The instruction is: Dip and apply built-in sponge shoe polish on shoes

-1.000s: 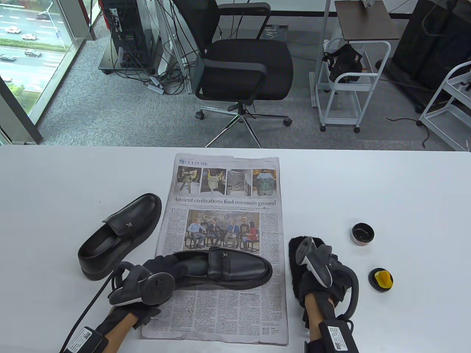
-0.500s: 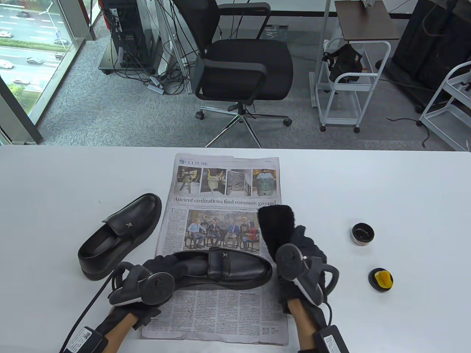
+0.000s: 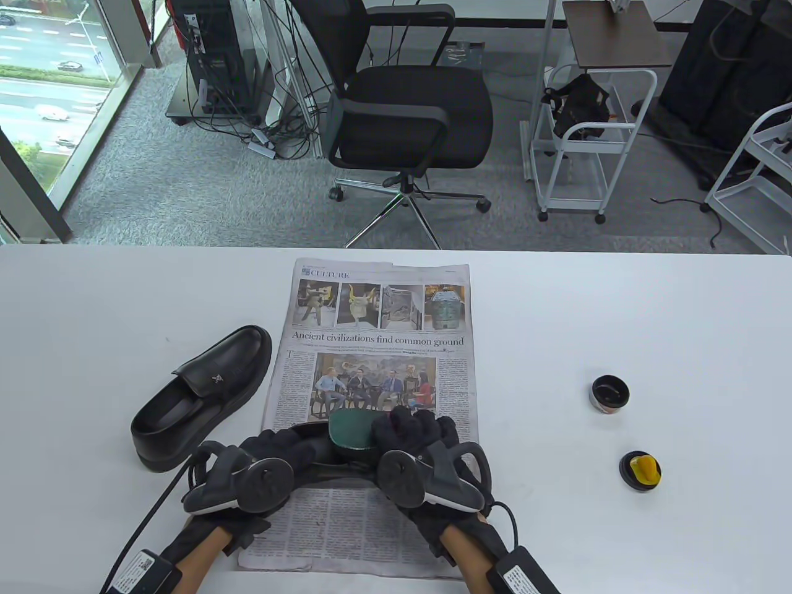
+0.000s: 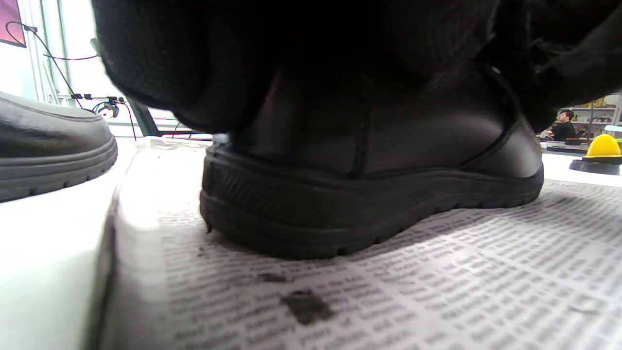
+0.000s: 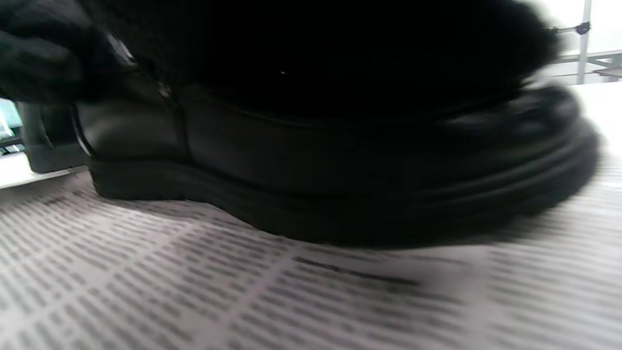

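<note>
A black loafer (image 3: 328, 465) lies on its sole on the newspaper (image 3: 377, 346), toe to the right, mostly hidden by both hands. My left hand (image 3: 281, 447) grips its heel end, fingers at the shoe's opening. My right hand (image 3: 411, 427) holds a black fleece buffing pad with a green back (image 3: 350, 429) and presses it on the shoe's top and toe. The left wrist view shows the shoe's heel (image 4: 369, 184) under my gloved fingers. The right wrist view shows the shoe's side (image 5: 340, 165), blurred, with the dark pad over it.
The second black loafer (image 3: 204, 393) stands on the white table left of the newspaper. An open polish tin (image 3: 610, 394) and a black lid with a yellow sponge applicator (image 3: 641, 471) sit at the right. The lid also shows in the left wrist view (image 4: 601, 148).
My right hand lifted the fleece pad off the table at the right, swung it left, and brought it down on the shoe. My left hand and the shoe stayed put.
</note>
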{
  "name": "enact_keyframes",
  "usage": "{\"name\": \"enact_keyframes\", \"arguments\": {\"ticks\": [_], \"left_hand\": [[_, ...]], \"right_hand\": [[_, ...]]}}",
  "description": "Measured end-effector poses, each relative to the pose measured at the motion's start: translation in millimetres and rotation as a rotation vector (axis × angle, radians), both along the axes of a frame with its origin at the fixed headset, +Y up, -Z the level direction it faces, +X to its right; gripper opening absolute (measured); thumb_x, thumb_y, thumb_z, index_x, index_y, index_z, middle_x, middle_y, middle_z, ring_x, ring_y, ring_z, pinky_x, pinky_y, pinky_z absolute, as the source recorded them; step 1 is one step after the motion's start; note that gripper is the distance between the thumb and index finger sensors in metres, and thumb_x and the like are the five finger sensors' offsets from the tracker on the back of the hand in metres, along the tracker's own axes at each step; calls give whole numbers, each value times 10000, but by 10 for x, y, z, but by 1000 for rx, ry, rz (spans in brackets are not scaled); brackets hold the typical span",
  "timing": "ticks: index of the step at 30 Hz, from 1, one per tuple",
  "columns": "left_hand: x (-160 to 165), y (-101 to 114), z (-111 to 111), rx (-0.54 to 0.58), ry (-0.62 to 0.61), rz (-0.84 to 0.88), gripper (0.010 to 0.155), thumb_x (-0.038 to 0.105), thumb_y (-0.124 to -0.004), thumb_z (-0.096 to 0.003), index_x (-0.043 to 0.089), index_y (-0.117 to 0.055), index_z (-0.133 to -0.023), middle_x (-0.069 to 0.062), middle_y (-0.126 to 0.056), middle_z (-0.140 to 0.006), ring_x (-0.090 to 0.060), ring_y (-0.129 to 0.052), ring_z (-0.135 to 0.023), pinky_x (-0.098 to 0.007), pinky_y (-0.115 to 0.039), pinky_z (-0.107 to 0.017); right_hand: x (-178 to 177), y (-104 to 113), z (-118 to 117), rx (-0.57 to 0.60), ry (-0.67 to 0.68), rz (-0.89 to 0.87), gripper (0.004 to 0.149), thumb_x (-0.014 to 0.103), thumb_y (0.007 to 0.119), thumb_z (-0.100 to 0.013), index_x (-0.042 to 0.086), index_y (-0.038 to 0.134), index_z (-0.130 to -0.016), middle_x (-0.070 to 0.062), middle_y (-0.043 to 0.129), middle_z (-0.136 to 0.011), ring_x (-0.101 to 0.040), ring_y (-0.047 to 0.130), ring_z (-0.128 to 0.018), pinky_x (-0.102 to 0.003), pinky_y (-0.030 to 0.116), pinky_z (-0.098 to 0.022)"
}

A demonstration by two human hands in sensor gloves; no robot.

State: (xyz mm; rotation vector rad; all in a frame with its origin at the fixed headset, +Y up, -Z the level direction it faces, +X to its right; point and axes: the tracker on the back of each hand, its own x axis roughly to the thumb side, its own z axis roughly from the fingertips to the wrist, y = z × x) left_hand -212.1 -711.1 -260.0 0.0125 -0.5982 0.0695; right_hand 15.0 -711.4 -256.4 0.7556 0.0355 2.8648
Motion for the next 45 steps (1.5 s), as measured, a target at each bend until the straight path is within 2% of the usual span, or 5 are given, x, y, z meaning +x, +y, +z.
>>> {"name": "enact_keyframes", "arguments": {"ticks": [10, 19, 32, 38, 45], "left_hand": [[0, -7, 0, -11, 1, 1, 408, 469, -682, -569, 231, -759, -891, -93, -796, -907, -371, -905, -705, -571, -778, -594], [1, -19, 5, -21, 4, 6, 418, 468, -666, -578, 216, -733, -905, -104, -767, -915, -385, -880, -709, -584, -757, -593], [3, -29, 5, -31, -3, 8, 428, 475, -657, -581, 209, -726, -909, -107, -741, -924, -396, -861, -712, -595, -740, -594], [2, -33, 4, -34, -9, 7, 431, 476, -655, -582, 209, -720, -915, -108, -732, -933, -398, -855, -714, -597, -735, -595], [-5, -38, 9, -27, -14, 7, 432, 470, -659, -582, 210, -720, -921, -106, -733, -936, -399, -858, -712, -598, -736, -594]], "right_hand": [[252, -2, -111, 110, -100, 148, 497, 181, 757, -451, 261, 704, -939, -138, 721, -898, -410, 797, -779, -698, 562, -653], [758, 169, -141, 136, -384, -19, 459, 231, 776, -443, 200, 781, -901, -147, 795, -798, -375, 863, -647, -674, 629, -614], [57, 186, 99, 52, 95, -62, 466, 251, 788, -434, 220, 776, -899, -127, 819, -810, -363, 888, -665, -663, 644, -622], [489, 148, -60, -32, -84, -5, 423, 143, 795, -423, 251, 845, -829, -150, 771, -939, -423, 815, -834, -729, 546, -650], [880, 154, -142, 55, -344, -74, 423, 191, 788, -435, 220, 835, -855, -158, 840, -829, -391, 901, -672, -683, 624, -617]]}}
